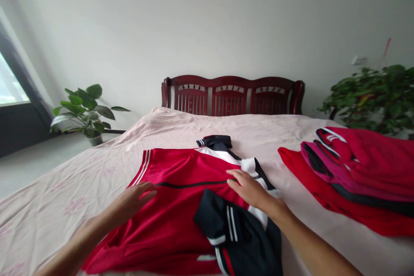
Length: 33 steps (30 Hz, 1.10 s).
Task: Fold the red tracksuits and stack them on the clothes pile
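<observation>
A red zip-up jacket [174,220] with a white yoke, navy sleeves and a striped hem lies flat on the bed, its collar toward the right. One navy sleeve [239,220] is folded over the front on the near side; the other sleeve [215,141] shows beyond the far edge. My left hand [142,193] is over the hem end, fingers stretched, close to the end of the dark zip. Near the collar, my right hand [247,185] rests on or just above the jacket with its fingers extended. Neither hand grips any cloth; whether they touch it I cannot tell.
To the right lies a stack of folded red and pink clothes [365,172]. A pale pink floral sheet [77,189] covers the bed. Behind it stands a dark red wooden headboard [229,95]. Potted plants stand at left [87,110] and right [378,99].
</observation>
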Tool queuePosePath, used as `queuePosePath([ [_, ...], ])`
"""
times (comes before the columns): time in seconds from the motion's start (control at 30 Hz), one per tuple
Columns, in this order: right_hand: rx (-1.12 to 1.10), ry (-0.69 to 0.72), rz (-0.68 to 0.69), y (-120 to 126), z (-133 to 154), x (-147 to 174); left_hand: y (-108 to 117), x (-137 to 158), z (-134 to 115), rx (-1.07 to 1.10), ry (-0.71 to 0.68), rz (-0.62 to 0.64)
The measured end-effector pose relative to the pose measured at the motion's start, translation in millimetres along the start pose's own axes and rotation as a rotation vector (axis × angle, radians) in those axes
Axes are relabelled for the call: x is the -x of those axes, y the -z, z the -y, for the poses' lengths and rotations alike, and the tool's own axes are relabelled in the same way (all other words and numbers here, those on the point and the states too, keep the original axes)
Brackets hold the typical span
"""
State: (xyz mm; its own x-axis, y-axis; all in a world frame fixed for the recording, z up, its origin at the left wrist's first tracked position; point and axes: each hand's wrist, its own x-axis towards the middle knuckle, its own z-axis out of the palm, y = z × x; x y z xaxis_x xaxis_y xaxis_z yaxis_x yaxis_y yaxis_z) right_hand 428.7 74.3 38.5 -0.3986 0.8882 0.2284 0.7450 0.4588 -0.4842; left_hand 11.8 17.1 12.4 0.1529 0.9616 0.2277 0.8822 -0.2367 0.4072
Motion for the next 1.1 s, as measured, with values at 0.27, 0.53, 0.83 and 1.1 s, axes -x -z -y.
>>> queuePosePath([
  [0.27,0.457,-0.216,0.119,-41,-75,-44,-45,-86,23,-0.26,0.168,0.026],
  [0.53,0.585,-0.194,-0.045,-56,-123,-36,-48,-108,62,-0.368,0.441,-0.06],
  [0.83,0.609,-0.18,-0.075,-59,-117,-34,-60,-153,35,-0.391,0.152,-0.057],
  [1.1,0.592,-0.187,-0.106,-49,-103,-36,-70,-165,63,-0.402,0.3,0.035],
])
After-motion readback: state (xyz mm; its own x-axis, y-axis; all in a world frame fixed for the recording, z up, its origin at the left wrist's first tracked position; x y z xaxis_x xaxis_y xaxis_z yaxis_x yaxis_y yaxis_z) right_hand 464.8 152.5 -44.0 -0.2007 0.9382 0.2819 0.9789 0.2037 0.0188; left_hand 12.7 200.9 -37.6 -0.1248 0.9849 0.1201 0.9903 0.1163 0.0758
